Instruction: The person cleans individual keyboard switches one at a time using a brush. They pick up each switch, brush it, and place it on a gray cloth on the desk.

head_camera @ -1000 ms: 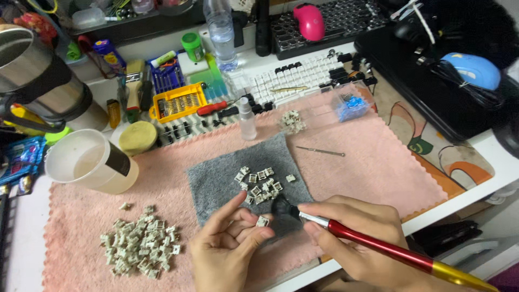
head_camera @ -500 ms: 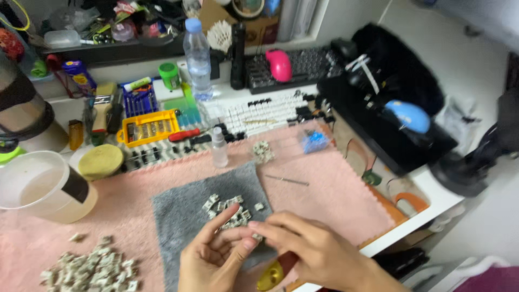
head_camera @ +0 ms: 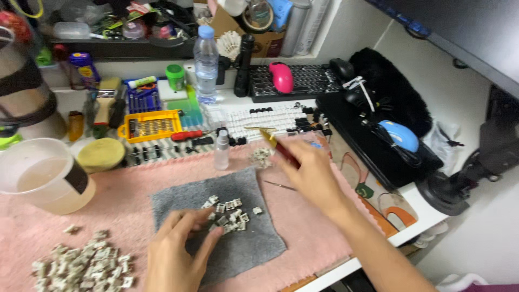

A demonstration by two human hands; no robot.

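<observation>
My left hand (head_camera: 175, 254) rests on the grey cloth (head_camera: 246, 251), fingertips pinching a small white switch part beside a cluster of the same parts (head_camera: 227, 212). My right hand (head_camera: 308, 173) is stretched out to the right over the pink mat (head_camera: 140, 186), holding a red and gold brush (head_camera: 277, 143) whose gold end points up and left toward the white keyboard (head_camera: 270, 118). A small heap of parts (head_camera: 261, 157) lies just left of that hand.
A large pile of white parts (head_camera: 84, 265) lies at the front left. A translucent cup (head_camera: 40, 178), yellow tin (head_camera: 101, 154), small dropper bottle (head_camera: 221, 150), yellow bit case (head_camera: 150, 125), water bottle (head_camera: 206, 62), pink mouse (head_camera: 281, 77), blue mouse (head_camera: 399, 135) and thin metal pin (head_camera: 280, 185) surround the mat.
My right hand has left the grey cloth and moved up and right with the brush. The camera view has swung rightward. My left hand stays at the cloth.
</observation>
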